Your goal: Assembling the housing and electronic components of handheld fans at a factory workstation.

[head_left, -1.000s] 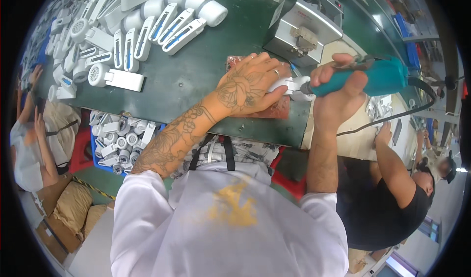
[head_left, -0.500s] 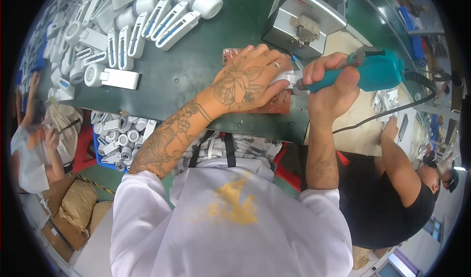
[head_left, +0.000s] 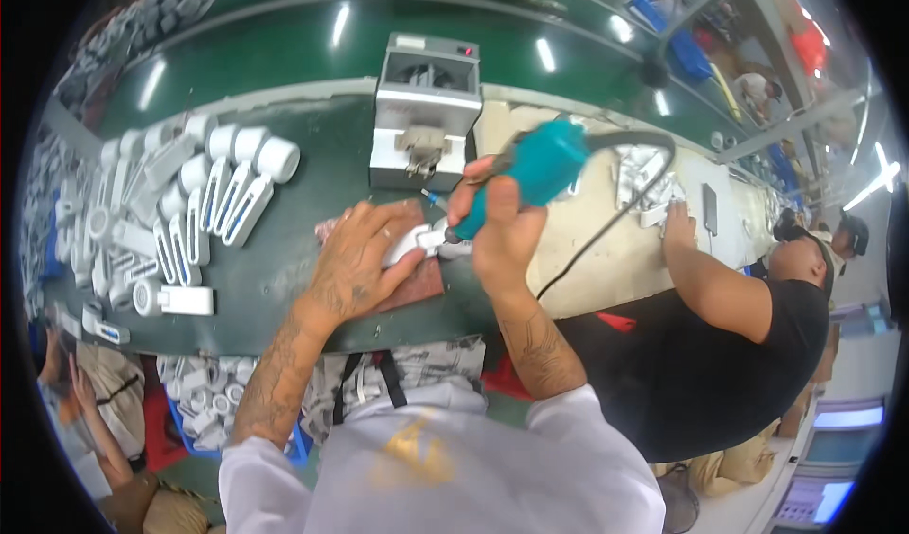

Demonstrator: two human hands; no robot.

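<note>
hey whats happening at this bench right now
A person at a green workbench presses a small white plastic part down on a reddish pad with the left hand. The right hand grips a teal corded power tool, tip at the part. Rows of white parts lie to the left, a grey machine stands behind, and a co-worker works on the right.

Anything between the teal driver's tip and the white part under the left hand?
Nothing visible. The right hand grips the teal electric screwdriver, and its tip meets the white plastic part that the left hand presses onto the reddish pad. The left fingers lie beside the tip, not under it.
</note>
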